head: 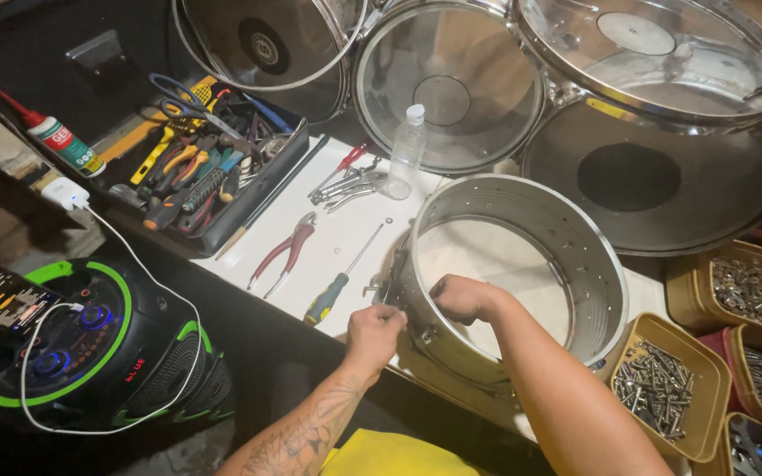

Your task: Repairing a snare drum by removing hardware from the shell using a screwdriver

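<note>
Both hands work one bare metal drum shell (522,264): left hand (374,333) pinches a small fitting outside the wall; right hand (460,298), closed, backs it from inside. Screwdriver (339,284) lies just beyond the left hand.

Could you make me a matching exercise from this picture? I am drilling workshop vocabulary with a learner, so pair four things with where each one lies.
Things:
1. pliers
2. screwdriver
3. plastic bottle
4. right hand

Places:
A. inside the metal drum shell, at its near wall
B. standing upright on the white board, in front of the clear drum
C. flat on the white board, close to the black tool tray
D. flat on the white board, between the pliers and the metal drum shell

Pairs: 1-C, 2-D, 3-B, 4-A
</note>
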